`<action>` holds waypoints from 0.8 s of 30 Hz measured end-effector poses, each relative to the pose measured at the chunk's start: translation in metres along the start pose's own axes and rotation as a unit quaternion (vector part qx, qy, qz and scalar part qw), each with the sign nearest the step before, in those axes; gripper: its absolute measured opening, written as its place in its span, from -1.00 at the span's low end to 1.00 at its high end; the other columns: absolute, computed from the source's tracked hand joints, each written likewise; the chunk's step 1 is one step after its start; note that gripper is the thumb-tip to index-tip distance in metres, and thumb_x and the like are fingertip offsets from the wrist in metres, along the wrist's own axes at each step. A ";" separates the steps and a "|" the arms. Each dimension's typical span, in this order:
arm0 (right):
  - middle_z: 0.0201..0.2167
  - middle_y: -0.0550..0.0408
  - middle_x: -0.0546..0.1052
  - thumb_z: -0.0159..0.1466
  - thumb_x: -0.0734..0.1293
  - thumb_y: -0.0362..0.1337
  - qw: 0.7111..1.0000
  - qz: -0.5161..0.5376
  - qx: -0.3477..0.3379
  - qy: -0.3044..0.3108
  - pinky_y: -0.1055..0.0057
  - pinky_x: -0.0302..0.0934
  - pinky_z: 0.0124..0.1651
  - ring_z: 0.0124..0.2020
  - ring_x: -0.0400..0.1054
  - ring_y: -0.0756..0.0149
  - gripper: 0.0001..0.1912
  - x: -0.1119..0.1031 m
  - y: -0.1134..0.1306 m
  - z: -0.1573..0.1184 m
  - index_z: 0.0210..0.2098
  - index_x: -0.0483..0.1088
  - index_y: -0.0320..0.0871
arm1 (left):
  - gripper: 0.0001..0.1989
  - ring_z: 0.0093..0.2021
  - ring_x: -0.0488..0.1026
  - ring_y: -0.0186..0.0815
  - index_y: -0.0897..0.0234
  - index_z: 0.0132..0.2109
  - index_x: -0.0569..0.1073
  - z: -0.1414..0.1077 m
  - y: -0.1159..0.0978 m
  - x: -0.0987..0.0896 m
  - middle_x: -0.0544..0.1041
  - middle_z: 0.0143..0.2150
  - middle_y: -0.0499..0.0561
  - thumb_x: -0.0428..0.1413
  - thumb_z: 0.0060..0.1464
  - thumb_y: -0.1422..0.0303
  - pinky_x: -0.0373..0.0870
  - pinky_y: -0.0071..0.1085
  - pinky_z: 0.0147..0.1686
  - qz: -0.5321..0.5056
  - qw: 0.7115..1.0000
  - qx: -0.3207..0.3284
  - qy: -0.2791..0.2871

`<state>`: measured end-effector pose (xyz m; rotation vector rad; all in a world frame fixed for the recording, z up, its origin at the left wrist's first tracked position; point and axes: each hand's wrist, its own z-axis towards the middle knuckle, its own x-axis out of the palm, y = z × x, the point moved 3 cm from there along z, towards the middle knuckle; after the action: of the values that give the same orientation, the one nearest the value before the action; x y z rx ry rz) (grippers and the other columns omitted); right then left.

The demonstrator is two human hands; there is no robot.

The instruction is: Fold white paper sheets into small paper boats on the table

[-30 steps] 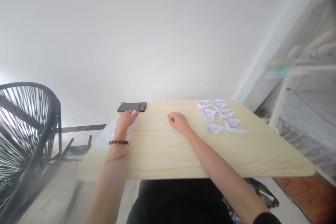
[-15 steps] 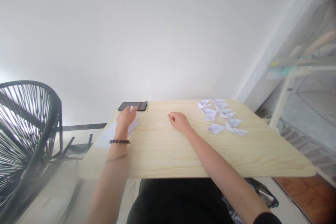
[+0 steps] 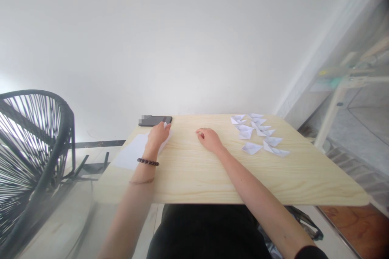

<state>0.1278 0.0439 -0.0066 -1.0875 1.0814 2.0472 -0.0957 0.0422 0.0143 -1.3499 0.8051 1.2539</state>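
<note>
Left hand [image 3: 158, 133] has slid rightward, fingers pinching paper [image 3: 164, 142] (right hand [image 3: 209, 139] unmoved, fingers curled together).

Bare hands [image 3: 158, 132], dark beaded bracelet [image 3: 148, 162], black sleeve [image 3: 310, 252], black lap clothing [image 3: 206, 230]

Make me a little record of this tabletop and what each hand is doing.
Left hand: gripping white paper between thumb and fingers
Right hand: loosely curled, no object visible in it
Surface: pale wood-grain table
Far left: flat black rectangular phone
Right side: group of folded white paper shapes
Number of sheets at left: cannot tell
</note>
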 end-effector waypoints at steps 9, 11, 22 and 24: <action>-0.38 0.08 0.43 0.18 0.12 -0.31 1.000 0.001 0.005 0.001 0.48 0.04 -0.22 -0.34 0.23 0.39 -0.75 -0.001 0.001 0.000 -0.22 0.35 -0.13 | -0.56 -0.14 0.34 -0.07 0.27 -0.19 0.30 -0.010 -0.020 -0.008 0.44 -0.21 0.18 -0.25 0.06 0.05 0.22 -0.27 -0.26 0.004 1.000 0.024 -0.016; -0.38 0.09 0.43 0.18 0.12 -0.31 1.000 0.002 0.005 0.001 0.48 0.04 -0.23 -0.33 0.23 0.39 -0.75 -0.001 0.001 0.000 -0.22 0.35 -0.12 | -0.57 -0.12 0.33 -0.10 0.26 -0.19 0.29 -0.013 -0.025 -0.010 0.43 -0.19 0.17 -0.27 0.07 0.06 0.22 -0.29 -0.25 -0.015 0.998 0.043 -0.034; -0.39 0.10 0.44 0.18 0.11 -0.31 1.000 0.003 -0.006 -0.006 0.47 0.04 -0.22 -0.35 0.23 0.38 -0.75 0.001 -0.001 0.000 -0.22 0.36 -0.12 | -0.55 -0.33 0.35 -0.30 0.32 -0.21 0.33 -0.012 -0.034 -0.014 0.43 -0.34 0.01 -0.22 0.04 0.05 0.24 -0.44 -0.38 -0.306 0.950 0.059 -0.016; -0.40 0.10 0.44 0.18 0.11 -0.30 1.000 0.004 -0.009 -0.009 0.47 0.04 -0.22 -0.35 0.23 0.38 -0.75 0.001 -0.001 0.000 -0.22 0.35 -0.12 | -0.56 -0.33 0.34 -0.30 0.32 -0.23 0.34 -0.011 -0.033 -0.016 0.43 -0.36 0.01 -0.21 0.04 0.06 0.24 -0.43 -0.36 -0.304 0.950 0.064 -0.030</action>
<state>0.1277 0.0446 -0.0079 -1.0740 1.0628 2.0718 -0.0655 0.0350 0.0361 -1.3091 0.3684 0.7355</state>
